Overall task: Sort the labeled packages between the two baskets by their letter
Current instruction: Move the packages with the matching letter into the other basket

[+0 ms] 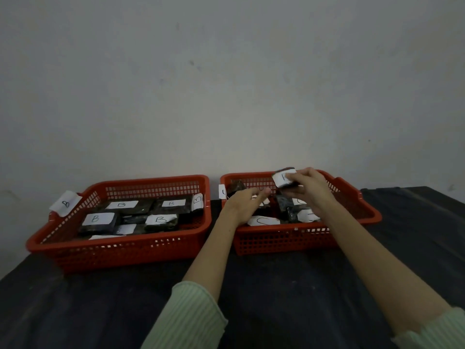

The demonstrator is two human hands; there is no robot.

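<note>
Dark counter (276, 298) carries two red baskets side by side, a narrow gap between them and bare room in front. The left basket (120, 250) holds packages marked B. Over the right basket (289, 241), the right hand (312, 187) pinches a labeled package (283, 178) above its far rim; the left hand (247, 201) hovers spread, holding nothing.

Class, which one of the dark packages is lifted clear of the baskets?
The package in the right hand, held above the right basket; all others lie inside baskets.

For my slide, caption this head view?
Right hand lifts a labeled package above the right basket.
</note>
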